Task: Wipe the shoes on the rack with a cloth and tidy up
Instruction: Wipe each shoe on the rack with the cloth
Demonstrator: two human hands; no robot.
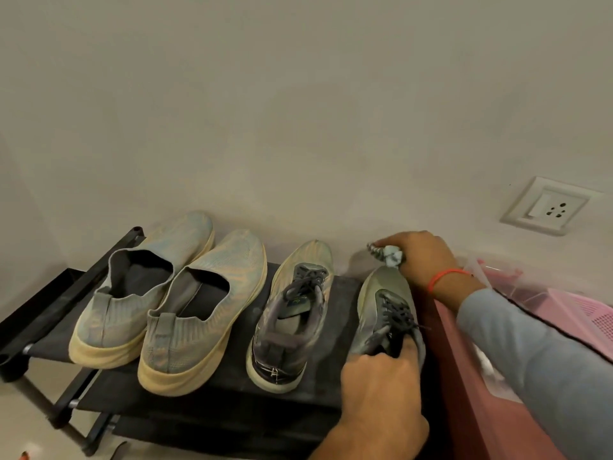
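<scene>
Item: laced sneaker [386, 313], sitting at the right end of the rack [345, 287], toe pointing far toward the wall, heel near; long axis running near-to-far. Its mate, the second laced sneaker [292, 313], is lying just to the left, parallel.

Left hand [381, 386]: gripping the sneaker's heel collar from the near side, fingers curling into the opening, steadying it.

Right hand [421, 257]: sitting at the far end, just beyond the toe, fingers bunching a small crumpled cloth [391, 255] that is touching or almost touching the toe tip. This hand is the nearer one to the toe, so a wipe would likely be running from far to near along the upper.

Also on the rack: two slip-on shoes [172, 293], at left, side by side.

Surroundings: wall socket [547, 205] far right; pink basket [583, 313] at right.
</scene>
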